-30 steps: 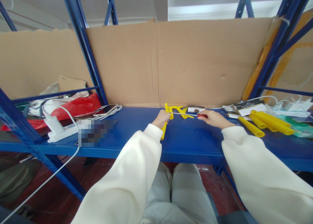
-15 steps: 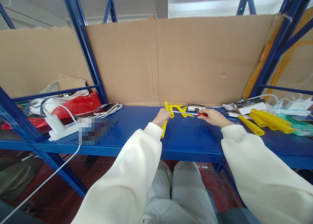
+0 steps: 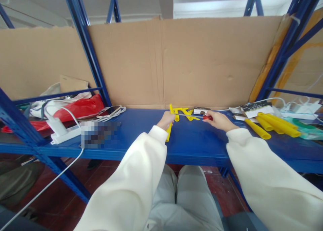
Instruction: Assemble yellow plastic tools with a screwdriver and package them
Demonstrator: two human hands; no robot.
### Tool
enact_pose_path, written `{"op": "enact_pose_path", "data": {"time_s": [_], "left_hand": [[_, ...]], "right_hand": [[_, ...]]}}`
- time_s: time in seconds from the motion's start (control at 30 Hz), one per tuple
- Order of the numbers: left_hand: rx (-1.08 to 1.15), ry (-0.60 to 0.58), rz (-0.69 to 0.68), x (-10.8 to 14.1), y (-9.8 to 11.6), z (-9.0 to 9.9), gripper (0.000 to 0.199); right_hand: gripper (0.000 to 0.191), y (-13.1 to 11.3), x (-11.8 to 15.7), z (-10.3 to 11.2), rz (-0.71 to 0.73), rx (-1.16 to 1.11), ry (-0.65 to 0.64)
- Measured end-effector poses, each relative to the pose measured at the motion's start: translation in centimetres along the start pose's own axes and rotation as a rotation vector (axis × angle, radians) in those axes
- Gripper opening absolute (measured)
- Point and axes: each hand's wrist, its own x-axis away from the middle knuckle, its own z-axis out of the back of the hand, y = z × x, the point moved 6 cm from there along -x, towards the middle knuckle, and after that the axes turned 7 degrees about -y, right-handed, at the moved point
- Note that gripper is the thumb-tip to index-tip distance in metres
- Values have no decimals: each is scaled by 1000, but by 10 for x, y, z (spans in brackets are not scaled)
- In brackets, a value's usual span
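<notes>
My left hand (image 3: pixel 166 120) is closed around a yellow plastic tube (image 3: pixel 169 132), held roughly upright over the blue shelf. A red-handled screwdriver (image 3: pixel 207 117) sits in the closed fingers of my right hand (image 3: pixel 219 120). Its thin metal shaft runs left, its far end at the tube beside my left fingers; whether the tip is inside the tube is hidden. Behind the shaft lie several small yellow pieces (image 3: pixel 189 114). A small black-and-white box (image 3: pixel 201 110) is just beyond them.
Several yellow tubes (image 3: pixel 285 125) lie on the blue shelf (image 3: pixel 141 146) at right, near black-and-white packets (image 3: pixel 256 109). At left are a white power strip (image 3: pixel 68 134), a phone (image 3: pixel 109 111) with a cable, and a red bag (image 3: pixel 83 108). Cardboard (image 3: pixel 202 62) closes off the back.
The red screwdriver handle has turned slightly in my right hand, which has shifted a little left. My left hand keeps hold of the yellow tube, almost still.
</notes>
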Motion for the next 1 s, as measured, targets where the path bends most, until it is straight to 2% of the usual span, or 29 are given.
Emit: {"op": "enact_pose_path", "data": {"time_s": [0.2,0.47,0.7,1.0], "left_hand": [[-15,17,-1,0,0,2,25],[-14,11,8,0,0,0,24],[-10,10,7,0,0,1,26],[-15,8,15,3,2,1,26]], "right_hand": [[19,-2,-3,-5,72,-17,-26],[13,1,-2,-5,46,-1,5],[18,-3,-2,-4,122,-37,-26],[15,1,-2,-5,5,-8,-29]]}}
